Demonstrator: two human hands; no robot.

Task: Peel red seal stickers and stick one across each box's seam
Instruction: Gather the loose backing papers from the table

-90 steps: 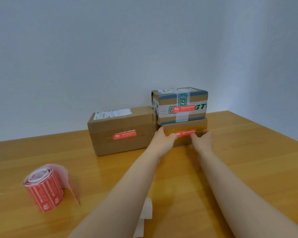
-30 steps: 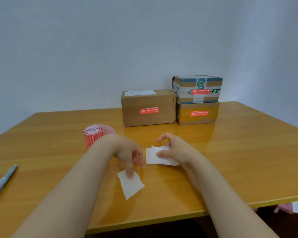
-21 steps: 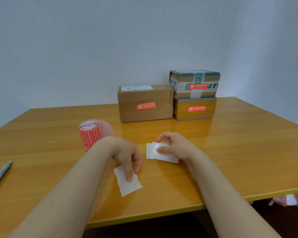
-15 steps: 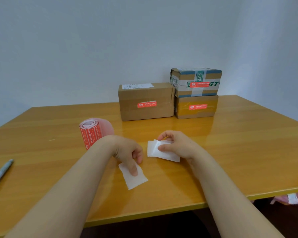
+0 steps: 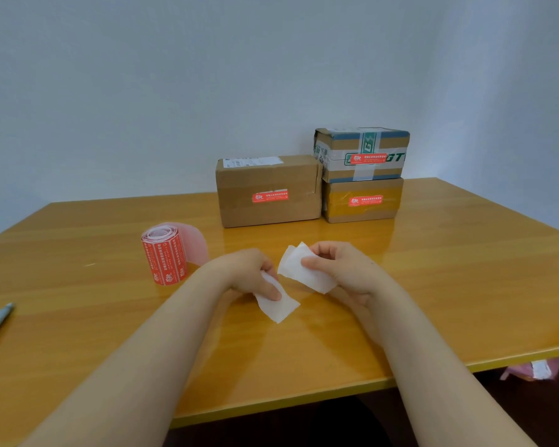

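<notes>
Wooden table (image 5: 449, 285): sticker roll (image 5: 164, 260) beside left hand (image 5: 250, 272)

Counter (image 5: 433, 269): glossy orange wood. Boxes (image 5: 267, 191): matt brown cardboard, shiny tape. Backing slips (image 5: 279, 306): white matt paper.

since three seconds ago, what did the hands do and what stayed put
Both hands left the seal on the yellow-taped box and drew back. The left hand now pinches one white backing slip. The right hand grips overlapping slips, raised off the table. That box, the green-taped box on it, the brown box, their seals and the sticker roll stayed put.
</notes>
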